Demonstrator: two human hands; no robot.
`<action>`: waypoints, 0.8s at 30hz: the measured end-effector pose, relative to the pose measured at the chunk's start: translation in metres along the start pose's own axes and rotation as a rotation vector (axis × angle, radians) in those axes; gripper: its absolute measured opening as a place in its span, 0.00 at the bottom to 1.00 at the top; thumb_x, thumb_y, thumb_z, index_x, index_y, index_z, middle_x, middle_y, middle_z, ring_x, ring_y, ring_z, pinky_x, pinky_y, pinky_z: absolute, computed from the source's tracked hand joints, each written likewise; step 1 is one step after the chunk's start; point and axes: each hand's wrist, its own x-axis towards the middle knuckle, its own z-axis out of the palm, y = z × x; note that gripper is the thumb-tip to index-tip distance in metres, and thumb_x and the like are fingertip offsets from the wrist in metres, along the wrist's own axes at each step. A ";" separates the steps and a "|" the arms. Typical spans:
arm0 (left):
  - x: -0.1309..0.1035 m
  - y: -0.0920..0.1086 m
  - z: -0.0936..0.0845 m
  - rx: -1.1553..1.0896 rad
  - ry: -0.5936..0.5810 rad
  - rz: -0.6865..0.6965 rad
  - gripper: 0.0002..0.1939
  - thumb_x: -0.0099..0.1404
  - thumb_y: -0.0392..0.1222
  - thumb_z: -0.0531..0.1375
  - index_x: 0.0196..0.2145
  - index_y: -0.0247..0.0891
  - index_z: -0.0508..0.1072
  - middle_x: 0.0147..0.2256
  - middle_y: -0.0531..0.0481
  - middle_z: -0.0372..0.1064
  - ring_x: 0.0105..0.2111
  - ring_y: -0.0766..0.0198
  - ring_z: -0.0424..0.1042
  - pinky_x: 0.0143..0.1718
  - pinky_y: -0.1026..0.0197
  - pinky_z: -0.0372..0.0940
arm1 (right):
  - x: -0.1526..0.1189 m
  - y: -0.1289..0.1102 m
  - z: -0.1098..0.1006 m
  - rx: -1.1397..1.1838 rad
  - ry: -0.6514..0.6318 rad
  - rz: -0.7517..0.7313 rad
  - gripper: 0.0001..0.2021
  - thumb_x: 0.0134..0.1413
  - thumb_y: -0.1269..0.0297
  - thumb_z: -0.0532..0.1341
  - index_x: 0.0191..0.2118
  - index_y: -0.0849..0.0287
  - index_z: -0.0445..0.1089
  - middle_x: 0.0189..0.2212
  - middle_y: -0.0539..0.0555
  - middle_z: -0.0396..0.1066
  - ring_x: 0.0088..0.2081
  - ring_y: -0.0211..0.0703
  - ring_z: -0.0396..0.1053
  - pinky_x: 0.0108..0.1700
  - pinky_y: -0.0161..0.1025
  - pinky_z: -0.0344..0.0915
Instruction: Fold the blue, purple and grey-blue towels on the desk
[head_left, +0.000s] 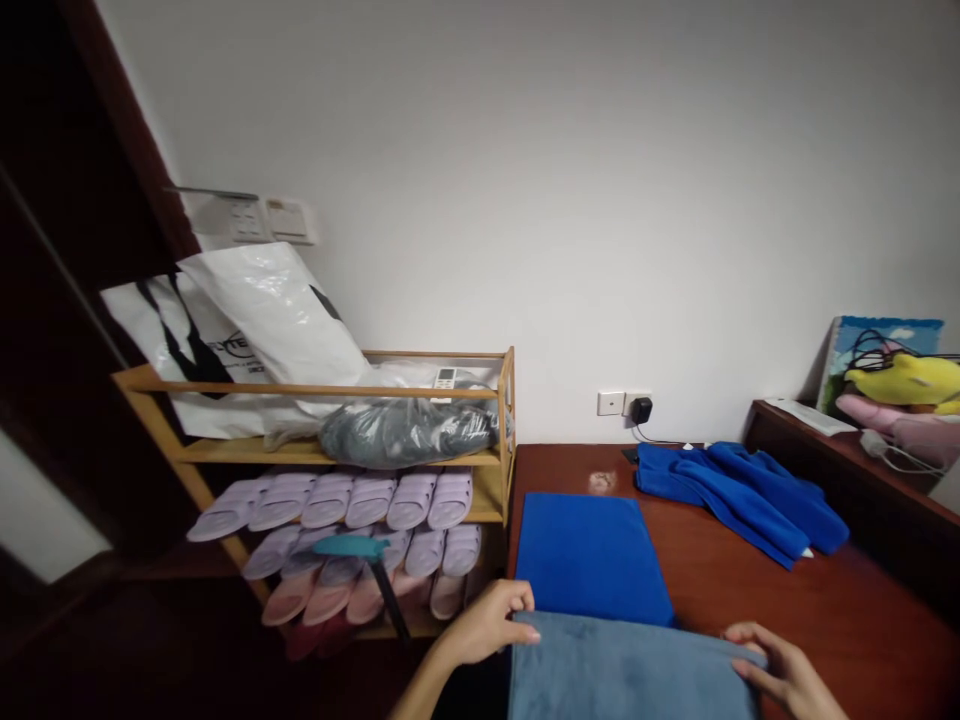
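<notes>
A grey-blue folded cloth (630, 670) spans the bottom of the head view, held by its two upper corners. My left hand (491, 622) pinches the left corner between thumb and fingers. At the right corner, my right hand (776, 665) grips the cloth's edge the same way. Just beyond it a bright blue cloth (589, 555), folded into a flat square, lies on the brown wooden table (720, 590); its near edge is partly covered by the grey-blue one. Farther right lies a crumpled blue cloth (739, 495) with small white tags.
To the left stands a wooden shoe rack (345, 455) with rows of lilac slippers (367, 500) and pink ones (326, 600). White bags (277, 320) lean on top. A black plug (641, 408) sits in the wall socket. At right, a raised ledge holds a yellow plush toy (907, 382).
</notes>
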 end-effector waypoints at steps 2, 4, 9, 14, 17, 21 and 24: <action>-0.013 0.016 -0.009 -0.138 0.016 0.036 0.13 0.51 0.47 0.65 0.29 0.39 0.67 0.22 0.62 0.55 0.24 0.70 0.55 0.25 0.67 0.50 | -0.010 -0.014 -0.009 0.032 0.043 0.039 0.17 0.41 0.51 0.65 0.35 0.57 0.75 0.36 0.54 0.76 0.40 0.50 0.72 0.42 0.35 0.68; -0.026 0.036 -0.019 -0.244 0.077 0.089 0.13 0.51 0.46 0.66 0.28 0.38 0.67 0.22 0.61 0.56 0.25 0.70 0.56 0.26 0.67 0.51 | -0.016 -0.033 -0.018 0.030 0.127 0.056 0.17 0.38 0.49 0.66 0.33 0.56 0.77 0.35 0.54 0.77 0.40 0.52 0.73 0.41 0.35 0.70; -0.045 0.075 -0.044 -0.359 0.266 0.180 0.12 0.52 0.45 0.65 0.28 0.37 0.68 0.23 0.58 0.62 0.26 0.69 0.61 0.28 0.67 0.56 | -0.012 -0.092 -0.036 -0.016 0.349 -0.044 0.19 0.34 0.47 0.67 0.29 0.56 0.78 0.31 0.53 0.78 0.35 0.52 0.74 0.34 0.35 0.72; -0.043 0.085 -0.056 -0.382 0.481 0.230 0.11 0.52 0.47 0.65 0.29 0.37 0.71 0.25 0.56 0.66 0.27 0.67 0.65 0.30 0.66 0.60 | 0.000 -0.133 -0.045 -0.036 0.413 -0.152 0.19 0.36 0.46 0.66 0.30 0.56 0.78 0.33 0.53 0.78 0.36 0.51 0.74 0.37 0.36 0.72; -0.037 0.087 -0.059 -0.419 0.612 0.248 0.12 0.52 0.48 0.65 0.28 0.37 0.71 0.25 0.55 0.68 0.27 0.65 0.68 0.30 0.65 0.63 | 0.006 -0.145 -0.047 -0.036 0.408 -0.195 0.19 0.39 0.46 0.65 0.32 0.56 0.78 0.34 0.53 0.77 0.37 0.51 0.73 0.39 0.37 0.71; -0.030 0.098 -0.064 -0.440 0.683 0.287 0.12 0.51 0.48 0.65 0.27 0.37 0.71 0.25 0.54 0.70 0.28 0.65 0.69 0.32 0.65 0.64 | 0.012 -0.152 -0.050 -0.059 0.419 -0.230 0.19 0.41 0.46 0.64 0.33 0.57 0.77 0.34 0.55 0.77 0.38 0.51 0.73 0.41 0.39 0.70; -0.029 0.108 -0.070 -0.417 0.675 0.308 0.12 0.51 0.49 0.65 0.27 0.37 0.72 0.25 0.55 0.70 0.27 0.66 0.69 0.31 0.65 0.64 | 0.014 -0.158 -0.054 -0.066 0.423 -0.241 0.19 0.41 0.46 0.64 0.33 0.56 0.77 0.34 0.54 0.77 0.38 0.51 0.73 0.41 0.39 0.70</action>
